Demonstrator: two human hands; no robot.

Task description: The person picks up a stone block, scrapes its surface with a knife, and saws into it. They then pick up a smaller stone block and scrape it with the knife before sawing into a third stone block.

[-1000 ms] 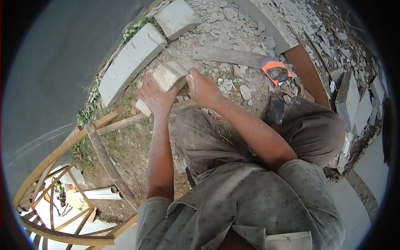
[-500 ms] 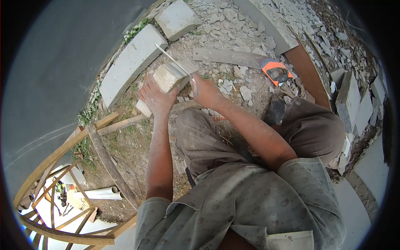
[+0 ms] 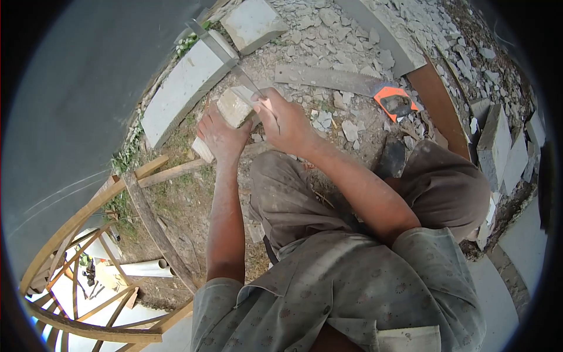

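Note:
My left hand [image 3: 221,134] is closed on the near-left side of a small pale block [image 3: 235,109] with rough, yellowish faces. My right hand [image 3: 287,123] grips a long flat metal blade [image 3: 227,60], slightly smeared by motion, whose handle is mostly hidden in the fist. The blade points up and to the left, passing over the block's right edge in this view. Below my left fingers lies a whitish piece [image 3: 203,149]. A handsaw [image 3: 328,77] with an orange and black handle rests on the rubble beyond my right hand.
Large pale blocks [image 3: 182,91] line the edge beside a grey surface [image 3: 76,100]. Broken chips [image 3: 346,38] cover the ground ahead. More slabs [image 3: 494,141] stand at the right. A wooden frame [image 3: 82,223] and white pipes [image 3: 141,268] are at lower left.
My right hand has risen slightly and turned the blade, so its flat face shows and its tip is farther up and left. My left hand stays on the block.

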